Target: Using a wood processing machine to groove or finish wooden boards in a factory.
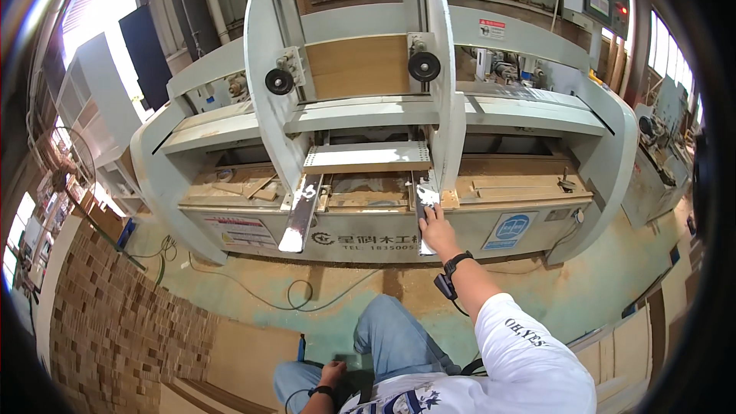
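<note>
Workshop with a sawdust-strewn green floor (253,276), a stack of brown boards (115,330) at left. Pale grey woodworking machine (383,115) ahead, two metal rails jutting from its front. Right hand (437,228) flat on the right rail (426,201), fingers together; left hand (331,373) low by the knee, fingers curled, grip unclear.

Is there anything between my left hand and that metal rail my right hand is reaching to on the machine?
Yes. The left hand rests low by the bent knee, and that knee lies between it and the right-hand metal rail, which the right hand already touches at its front end.
</note>
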The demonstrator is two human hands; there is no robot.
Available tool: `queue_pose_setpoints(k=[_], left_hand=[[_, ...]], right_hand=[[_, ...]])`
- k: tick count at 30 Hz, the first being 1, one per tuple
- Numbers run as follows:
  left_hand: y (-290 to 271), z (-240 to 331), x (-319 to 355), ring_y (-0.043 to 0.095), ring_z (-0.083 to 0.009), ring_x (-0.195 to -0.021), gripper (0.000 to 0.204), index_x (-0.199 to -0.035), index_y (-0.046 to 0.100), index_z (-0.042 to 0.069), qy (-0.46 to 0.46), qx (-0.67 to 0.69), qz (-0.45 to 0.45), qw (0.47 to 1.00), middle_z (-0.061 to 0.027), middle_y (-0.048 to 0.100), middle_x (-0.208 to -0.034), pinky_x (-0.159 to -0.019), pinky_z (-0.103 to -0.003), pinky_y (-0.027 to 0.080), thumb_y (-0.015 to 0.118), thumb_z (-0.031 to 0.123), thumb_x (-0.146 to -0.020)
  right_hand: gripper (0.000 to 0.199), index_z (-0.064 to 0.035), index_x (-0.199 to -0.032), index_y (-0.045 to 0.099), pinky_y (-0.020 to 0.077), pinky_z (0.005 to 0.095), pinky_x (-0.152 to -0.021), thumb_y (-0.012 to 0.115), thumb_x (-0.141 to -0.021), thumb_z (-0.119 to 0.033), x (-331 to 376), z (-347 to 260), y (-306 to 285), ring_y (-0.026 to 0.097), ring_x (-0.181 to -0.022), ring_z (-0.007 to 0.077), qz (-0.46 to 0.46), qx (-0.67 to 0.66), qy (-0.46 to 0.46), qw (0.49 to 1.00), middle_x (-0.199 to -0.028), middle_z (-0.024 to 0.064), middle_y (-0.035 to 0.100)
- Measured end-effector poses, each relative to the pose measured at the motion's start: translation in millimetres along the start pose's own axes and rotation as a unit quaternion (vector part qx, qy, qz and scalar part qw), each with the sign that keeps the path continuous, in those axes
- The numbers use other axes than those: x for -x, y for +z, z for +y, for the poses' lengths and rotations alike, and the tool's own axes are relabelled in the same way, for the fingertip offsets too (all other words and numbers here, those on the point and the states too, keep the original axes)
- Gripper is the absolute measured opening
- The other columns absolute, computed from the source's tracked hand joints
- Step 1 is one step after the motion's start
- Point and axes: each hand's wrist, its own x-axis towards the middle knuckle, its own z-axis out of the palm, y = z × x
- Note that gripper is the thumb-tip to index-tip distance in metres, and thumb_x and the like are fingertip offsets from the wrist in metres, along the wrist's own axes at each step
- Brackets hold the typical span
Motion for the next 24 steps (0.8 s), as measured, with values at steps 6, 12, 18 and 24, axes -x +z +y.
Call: queue_pose_setpoints(k=[6,12,18,24], left_hand=[[0,-3,-3,0.058,-0.0136,-0.063,0.022,-0.091,0.065,-0.001,-0.021,0.055,-0.02,0.998,-0.0043,0.063,-0.075,-0.057,-0.027,0.046,0.064,0.021,-0.085],[-4,-12,-11,0.057,-0.0136,-0.062,0.022,-0.09,0.064,-0.001,0.012,0.072,-0.061,0.995,-0.0033,0.062,-0.073,-0.054,-0.027,0.045,0.064,0.02,-0.085],[-2,-14,-10,0.058,-0.0151,-0.063,0.023,-0.092,0.064,-0.002,0.015,0.073,-0.05,0.996,-0.0045,0.063,-0.075,-0.056,-0.029,0.047,0.065,0.02,-0.085],[-1,-13,-10,0.059,-0.0154,-0.065,0.024,-0.095,0.063,-0.002,0.019,0.085,-0.042,0.995,-0.0052,0.063,-0.076,-0.058,-0.028,0.048,0.065,0.021,-0.085]], right_hand=[[0.048,-0.0128,-0.133,0.046,0.0474,0.048,-0.088,0.05,-0.091,-0.035,0,-2,-3,0.058,-0.101,0.0418,0.002,0.0,0.0,1.0,-0.145,0.0165,0.034],[0.048,-0.013,-0.133,0.047,0.0465,0.0472,-0.09,0.05,-0.091,-0.035,0,-2,-2,0.057,-0.104,0.042,-0.009,-0.009,0.013,1.0,-0.146,0.0163,0.034],[0.048,-0.0146,-0.133,0.046,0.0459,0.0475,-0.091,0.049,-0.091,-0.036,0,-3,-3,0.055,-0.107,0.0416,-0.018,-0.016,0.018,1.0,-0.146,0.0155,0.034],[0.048,-0.0149,-0.133,0.046,0.0458,0.0476,-0.091,0.049,-0.091,-0.036,0,-3,-3,0.056,-0.106,0.0415,-0.015,-0.015,0.015,1.0,-0.147,0.0148,0.033]])
